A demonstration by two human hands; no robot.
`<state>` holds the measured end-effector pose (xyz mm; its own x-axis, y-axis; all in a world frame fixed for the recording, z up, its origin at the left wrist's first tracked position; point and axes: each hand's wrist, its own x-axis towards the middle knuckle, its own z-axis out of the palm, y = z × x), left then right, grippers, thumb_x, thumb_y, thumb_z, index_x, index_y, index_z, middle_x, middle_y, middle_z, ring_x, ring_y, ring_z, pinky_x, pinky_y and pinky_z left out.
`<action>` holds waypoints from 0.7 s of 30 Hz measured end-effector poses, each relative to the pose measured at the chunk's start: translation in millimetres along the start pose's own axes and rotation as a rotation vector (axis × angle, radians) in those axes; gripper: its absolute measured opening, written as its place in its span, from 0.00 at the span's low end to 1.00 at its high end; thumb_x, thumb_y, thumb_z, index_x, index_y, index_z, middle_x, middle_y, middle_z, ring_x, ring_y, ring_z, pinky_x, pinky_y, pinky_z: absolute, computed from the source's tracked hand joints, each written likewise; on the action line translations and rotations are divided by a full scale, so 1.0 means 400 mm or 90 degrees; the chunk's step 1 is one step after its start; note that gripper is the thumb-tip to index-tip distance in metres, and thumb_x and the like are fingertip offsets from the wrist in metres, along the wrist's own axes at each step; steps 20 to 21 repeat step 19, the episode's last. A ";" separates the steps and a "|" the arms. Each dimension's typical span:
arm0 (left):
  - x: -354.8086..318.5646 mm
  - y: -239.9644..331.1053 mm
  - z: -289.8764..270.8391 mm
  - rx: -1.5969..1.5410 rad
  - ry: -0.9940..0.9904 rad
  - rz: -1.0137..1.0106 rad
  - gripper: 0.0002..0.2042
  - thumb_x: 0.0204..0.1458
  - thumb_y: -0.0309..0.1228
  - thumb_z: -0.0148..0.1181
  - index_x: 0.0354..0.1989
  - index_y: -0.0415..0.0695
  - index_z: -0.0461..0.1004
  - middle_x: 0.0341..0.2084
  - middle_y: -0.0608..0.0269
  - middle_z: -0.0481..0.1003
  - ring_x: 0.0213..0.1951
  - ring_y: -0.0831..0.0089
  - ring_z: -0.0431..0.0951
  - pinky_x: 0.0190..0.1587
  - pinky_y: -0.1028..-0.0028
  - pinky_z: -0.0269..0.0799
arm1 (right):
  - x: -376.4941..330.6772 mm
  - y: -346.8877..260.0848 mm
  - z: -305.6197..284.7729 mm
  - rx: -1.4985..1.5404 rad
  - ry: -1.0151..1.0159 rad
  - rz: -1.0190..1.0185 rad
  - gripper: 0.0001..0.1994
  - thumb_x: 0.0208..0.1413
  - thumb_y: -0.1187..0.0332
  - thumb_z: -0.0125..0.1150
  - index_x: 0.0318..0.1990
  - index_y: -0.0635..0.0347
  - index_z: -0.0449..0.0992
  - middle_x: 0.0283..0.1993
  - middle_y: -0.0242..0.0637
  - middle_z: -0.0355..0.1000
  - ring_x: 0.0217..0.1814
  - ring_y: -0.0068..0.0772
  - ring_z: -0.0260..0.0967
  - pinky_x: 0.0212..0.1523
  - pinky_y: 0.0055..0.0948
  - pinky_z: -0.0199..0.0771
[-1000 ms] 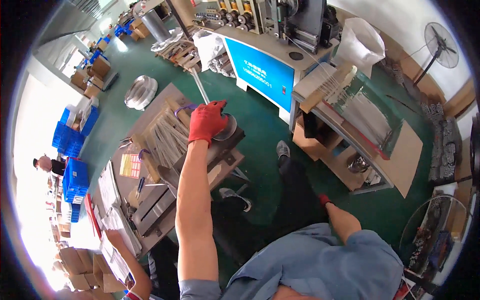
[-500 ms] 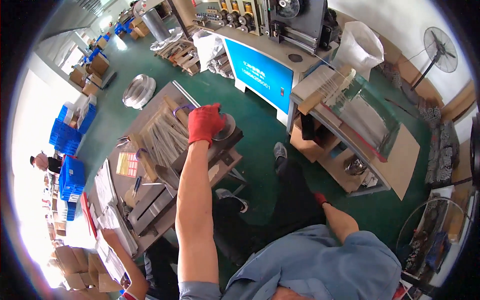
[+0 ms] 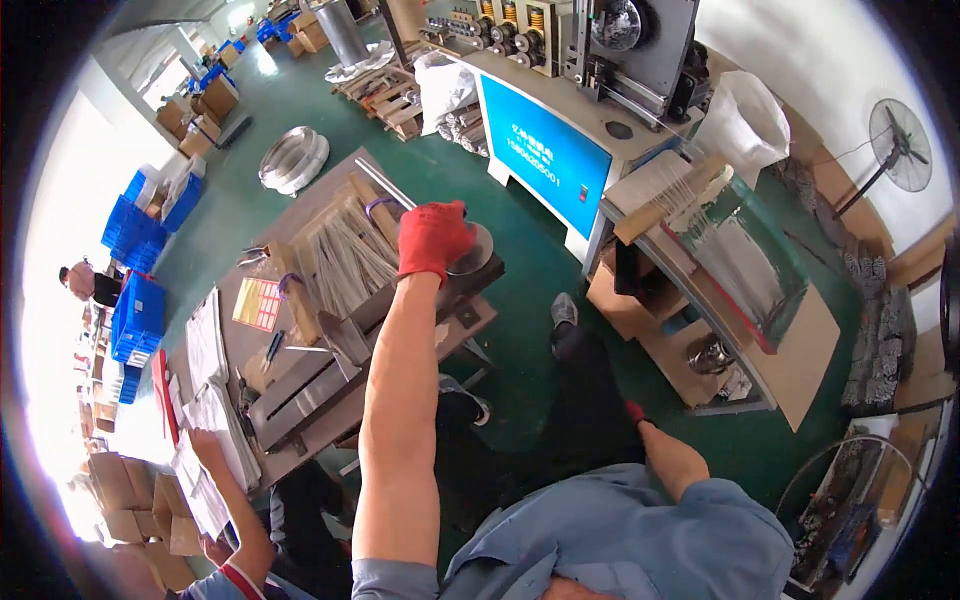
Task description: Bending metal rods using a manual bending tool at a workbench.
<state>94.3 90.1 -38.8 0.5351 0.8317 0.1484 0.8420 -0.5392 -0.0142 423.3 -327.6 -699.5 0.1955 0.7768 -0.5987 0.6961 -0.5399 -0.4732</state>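
My left hand (image 3: 432, 240) in its red glove is covering most of the round metal disc (image 3: 472, 256), so I am seeing only the rim. Below the disc, my right hand (image 3: 634, 411) is slipping out of sight behind my dark trouser leg; I cannot tell whether it is gripping anything. Left of the disc, small tools on the surface (image 3: 300, 330) are looking too tiny to identify.

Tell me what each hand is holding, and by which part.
The left hand, in a red glove, grips a round metal disc from above, over its top and near edge. The right hand hangs by the leg; whether it holds anything cannot be told.
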 end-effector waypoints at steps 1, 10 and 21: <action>0.001 0.007 0.002 -0.001 0.001 0.000 0.17 0.47 0.48 0.56 0.36 0.49 0.76 0.30 0.52 0.79 0.36 0.54 0.79 0.37 0.58 0.75 | -0.013 -0.014 0.005 0.002 -0.011 0.000 0.20 0.52 0.55 0.56 0.46 0.59 0.77 0.43 0.50 0.76 0.44 0.49 0.75 0.43 0.45 0.74; 0.000 0.006 0.016 -0.038 -0.002 -0.036 0.17 0.45 0.45 0.56 0.37 0.47 0.77 0.34 0.53 0.79 0.38 0.54 0.79 0.39 0.60 0.74 | -0.171 -0.040 0.083 0.082 0.015 -0.012 0.20 0.57 0.54 0.51 0.52 0.53 0.74 0.47 0.44 0.74 0.47 0.40 0.73 0.47 0.42 0.73; 0.012 0.015 -0.004 -0.070 0.051 0.011 0.13 0.43 0.40 0.54 0.31 0.46 0.79 0.31 0.52 0.79 0.36 0.55 0.80 0.39 0.59 0.75 | -0.219 0.060 -0.240 0.657 -0.054 -0.063 0.26 0.53 0.50 0.62 0.59 0.44 0.70 0.56 0.47 0.69 0.59 0.35 0.65 0.62 0.38 0.63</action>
